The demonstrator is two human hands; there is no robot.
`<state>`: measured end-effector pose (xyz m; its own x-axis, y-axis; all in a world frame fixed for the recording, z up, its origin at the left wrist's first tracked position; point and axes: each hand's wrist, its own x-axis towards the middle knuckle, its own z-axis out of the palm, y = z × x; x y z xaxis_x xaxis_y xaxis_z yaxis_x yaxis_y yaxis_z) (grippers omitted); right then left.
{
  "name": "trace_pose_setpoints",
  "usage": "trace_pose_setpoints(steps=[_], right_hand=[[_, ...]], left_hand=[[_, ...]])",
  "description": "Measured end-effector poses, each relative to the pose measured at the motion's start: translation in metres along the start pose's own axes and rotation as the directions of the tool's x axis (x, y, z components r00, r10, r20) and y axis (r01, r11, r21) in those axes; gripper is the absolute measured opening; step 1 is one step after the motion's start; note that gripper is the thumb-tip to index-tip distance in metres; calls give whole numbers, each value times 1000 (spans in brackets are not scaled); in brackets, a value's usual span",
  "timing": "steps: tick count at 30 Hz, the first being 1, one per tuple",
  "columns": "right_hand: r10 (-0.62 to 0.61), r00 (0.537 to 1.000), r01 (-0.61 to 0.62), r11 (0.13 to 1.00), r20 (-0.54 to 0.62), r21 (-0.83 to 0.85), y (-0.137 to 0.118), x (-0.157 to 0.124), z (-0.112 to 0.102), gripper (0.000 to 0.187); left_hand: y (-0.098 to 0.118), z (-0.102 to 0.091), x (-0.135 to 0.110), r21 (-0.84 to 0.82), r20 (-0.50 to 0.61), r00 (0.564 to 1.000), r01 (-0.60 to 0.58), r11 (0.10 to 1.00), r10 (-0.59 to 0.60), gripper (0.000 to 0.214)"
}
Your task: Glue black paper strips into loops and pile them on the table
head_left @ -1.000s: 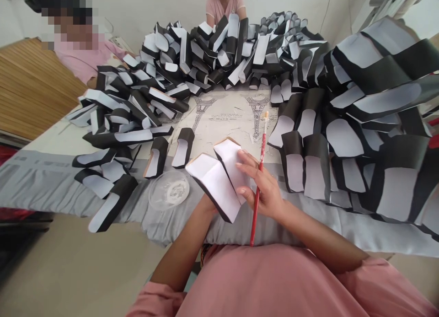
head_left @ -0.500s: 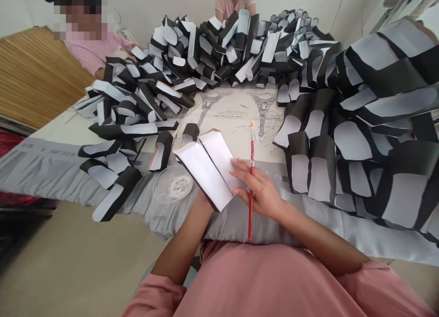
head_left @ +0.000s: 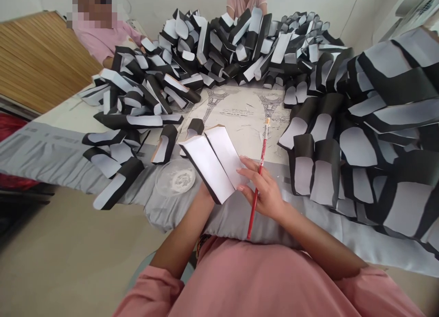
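A folded black-and-white paper piece [head_left: 207, 163], its two white panels facing up, is held above the table's front edge. My left hand [head_left: 206, 192] holds it from underneath, the fingers hidden behind it. At the piece's right edge, the fingertips of my right hand [head_left: 262, 189] touch the white panel. A red paintbrush [head_left: 263, 154] is held in that same hand, bristles pointing away from me and the handle end toward my body. Left of the piece sits a clear round plastic dish [head_left: 161, 179] with white paste-like residue.
Heaped black-and-white folded pieces [head_left: 212, 47] cover the far side of the table, and more are stacked at the right [head_left: 318, 170]. Several lie at the left [head_left: 118, 184]. A printed cloth [head_left: 236, 102] and grey cloth [head_left: 61, 157] cover the tabletop. Two people [head_left: 99, 38] are across it.
The view has shifted slightly. The brush has tilted, its bristle end leaning further right. Both hands keep about the same hold on the paper piece.
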<state>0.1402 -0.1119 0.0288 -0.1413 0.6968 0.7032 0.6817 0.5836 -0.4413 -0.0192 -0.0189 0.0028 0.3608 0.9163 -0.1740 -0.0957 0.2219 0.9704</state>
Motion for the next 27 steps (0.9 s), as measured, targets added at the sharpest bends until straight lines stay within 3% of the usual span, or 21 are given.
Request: trace_pose_setpoints(steps=[6, 9, 11, 13, 15, 17, 19, 21, 27], right_hand=[[16, 1000, -16, 1000, -18, 8, 0, 1, -1, 36], [5, 996, -7, 1000, -86, -22, 1, 3, -4, 35], [-35, 986, 28, 998, -163, -49, 4, 4, -7, 36], [-97, 974, 80, 993, -205, -88, 8, 3, -11, 37], [-166, 971, 145, 981, -170, -126, 12, 0, -12, 36], [-222, 973, 209, 966, -67, -155, 15, -4, -10, 32], [-251, 967, 256, 951, 46, -172, 17, -7, -4, 29], [-251, 958, 276, 940, 140, -201, 18, -9, 3, 24], [-183, 955, 254, 909, 233, -329, 22, -9, 20, 29]], left_hand=[[1, -1, 2, -244, 86, 994, 88, 966, -68, 46], [1, 0, 2, -229, -22, 1000, -6, 973, 1, 41], [5, -1, 1, -90, -115, 988, -113, 990, 103, 33], [12, -3, 0, 213, -152, 950, -239, 947, 273, 21], [20, -4, -3, 556, -96, 890, -324, 765, 446, 10], [27, -3, -5, 750, -11, 854, -337, 569, 520, 9], [31, 0, -8, 831, 50, 851, -326, 451, 523, 11], [33, 4, -10, 865, 82, 855, -316, 390, 513, 11], [40, 13, -14, 881, 69, 869, -284, 379, 491, 11]])
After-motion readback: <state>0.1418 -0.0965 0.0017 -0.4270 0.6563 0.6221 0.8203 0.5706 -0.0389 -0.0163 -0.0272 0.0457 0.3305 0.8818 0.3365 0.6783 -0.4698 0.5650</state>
